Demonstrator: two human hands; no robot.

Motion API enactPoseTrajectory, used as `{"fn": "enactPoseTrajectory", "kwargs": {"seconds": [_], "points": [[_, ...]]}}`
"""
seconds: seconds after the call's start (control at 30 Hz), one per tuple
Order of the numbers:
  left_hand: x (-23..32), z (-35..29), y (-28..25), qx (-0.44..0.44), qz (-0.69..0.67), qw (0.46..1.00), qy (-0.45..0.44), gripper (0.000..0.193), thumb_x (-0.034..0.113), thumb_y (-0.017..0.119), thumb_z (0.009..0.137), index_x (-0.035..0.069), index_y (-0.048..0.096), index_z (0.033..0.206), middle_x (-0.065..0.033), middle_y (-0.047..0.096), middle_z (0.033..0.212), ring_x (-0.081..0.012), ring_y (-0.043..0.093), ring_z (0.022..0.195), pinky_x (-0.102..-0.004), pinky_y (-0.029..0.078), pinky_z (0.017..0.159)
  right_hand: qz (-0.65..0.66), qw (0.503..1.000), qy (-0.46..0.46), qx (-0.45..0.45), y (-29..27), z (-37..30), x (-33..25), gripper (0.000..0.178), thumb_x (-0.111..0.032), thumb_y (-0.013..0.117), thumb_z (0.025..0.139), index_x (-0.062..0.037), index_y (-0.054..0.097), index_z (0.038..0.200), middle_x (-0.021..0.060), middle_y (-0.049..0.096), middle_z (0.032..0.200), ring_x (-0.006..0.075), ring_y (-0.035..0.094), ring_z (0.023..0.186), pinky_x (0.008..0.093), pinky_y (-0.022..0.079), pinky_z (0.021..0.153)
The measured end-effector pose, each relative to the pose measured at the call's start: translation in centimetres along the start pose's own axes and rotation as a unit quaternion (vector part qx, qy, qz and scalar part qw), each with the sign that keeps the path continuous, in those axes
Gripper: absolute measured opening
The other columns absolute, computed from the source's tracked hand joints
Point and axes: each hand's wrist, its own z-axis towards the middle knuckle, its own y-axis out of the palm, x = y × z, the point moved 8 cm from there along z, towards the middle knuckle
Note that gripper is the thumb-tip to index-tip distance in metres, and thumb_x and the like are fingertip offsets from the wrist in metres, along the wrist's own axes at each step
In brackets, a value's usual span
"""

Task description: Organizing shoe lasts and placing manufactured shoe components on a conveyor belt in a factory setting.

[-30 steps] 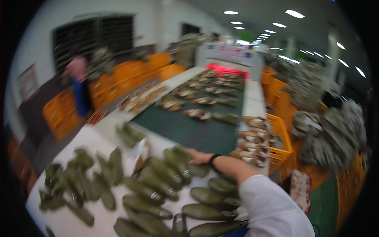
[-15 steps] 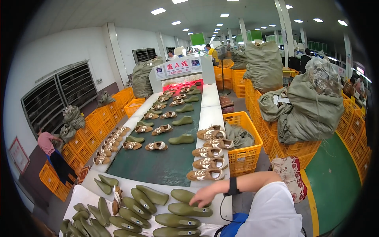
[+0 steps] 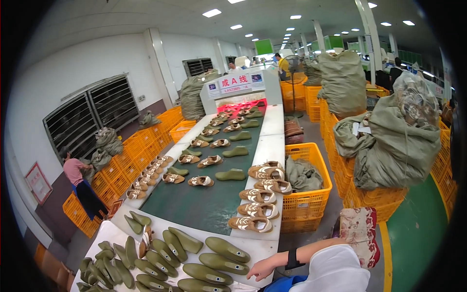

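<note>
My right hand [image 3: 262, 268], with a black band on its wrist, is just off the right ends of a column of olive-green shoe lasts [image 3: 223, 263] at the table's near edge. Its fingers stretch toward the lasts with nothing visible in them. Further left lie more lasts [image 3: 156, 264], packed closely together. Among them a brown and white shoe [image 3: 145, 242] stands on its side. Beyond the hand, several brown and white sneakers [image 3: 258, 210] line the white right-hand ledge. My left hand is out of view.
A green conveyor belt [image 3: 197, 212] carries shoes and lasts away from me. Orange crates [image 3: 305, 202] stand right of it, one holding grey-green cloth. Large sacks [image 3: 389, 146] top other crates. A floral-covered seat [image 3: 357, 233] is at the right; a person in pink [image 3: 75, 173] stands left.
My right hand has drawn back from over the lasts to beside their right ends, nearer to me. The whole view has shifted and tilted slightly. The lasts and shoes appear unmoved.
</note>
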Motion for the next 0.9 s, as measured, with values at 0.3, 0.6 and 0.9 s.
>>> {"fn": "enactPoseTrajectory", "kwargs": {"seconds": [0.3,0.6,0.9], "points": [[-0.9,-6.9,1.6,-0.013,0.056,0.995,-0.084,0.093,0.059,0.049,0.080,-0.003,0.013,0.139,-0.0243,0.007,0.145,-0.0346,0.010,0.134,-0.0403,0.014,0.110,0.015,0.998,-0.009,-0.068,4.2,1.2,9.0,0.047,-0.023,0.056,0.082,-0.0080,0.047,0.125,0.0195,0.057,0.111,0.0321,0.054,0.100,0.0396,0.042,0.087],[3.8,-0.3,1.1,-0.035,-0.147,0.988,0.011,0.083,0.040,0.062,0.079,-0.003,0.020,0.136,-0.0200,0.026,0.139,-0.0299,0.029,0.127,-0.0408,0.028,0.105,0.308,0.942,0.079,-0.106,5.8,3.5,11.6,0.046,-0.022,0.060,0.081,-0.0099,0.047,0.123,0.0179,0.061,0.094,0.0312,0.056,0.080,0.0378,0.046,0.071],[20.2,11.4,5.2,-0.176,-0.303,0.901,0.256,0.075,0.036,0.065,0.076,-0.002,0.030,0.131,-0.0190,0.036,0.130,-0.0301,0.038,0.118,-0.0401,0.034,0.099,-0.100,0.985,0.134,0.045,5.3,1.6,8.9,0.067,-0.014,0.059,0.075,-0.0222,0.032,0.136,0.0189,0.061,0.091,0.0364,0.058,0.087,0.0436,0.046,0.074]]}}
